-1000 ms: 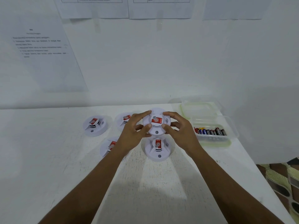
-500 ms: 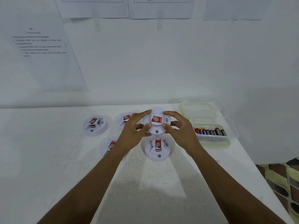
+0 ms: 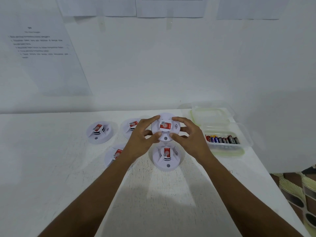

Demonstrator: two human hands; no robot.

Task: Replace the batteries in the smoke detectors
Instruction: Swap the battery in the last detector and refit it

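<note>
Both hands, left [image 3: 142, 139] and right [image 3: 189, 139], grasp one detector [image 3: 165, 128] with their fingers. A clear tub [image 3: 246, 134] beside them holds batteries [image 3: 222, 139]; its lid [image 3: 210, 113] lies behind.

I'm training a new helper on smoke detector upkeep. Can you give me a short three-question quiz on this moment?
1. How many smoke detectors are in view, counting the held detector?
2. True or false: the batteries lie loose on the table.
3. Which hands grip the held detector: A left hand only, B right hand only, C both?

Key: 1. Five, four of them resting on the table. 2. False; they sit in a clear tub. 3. C.
</note>
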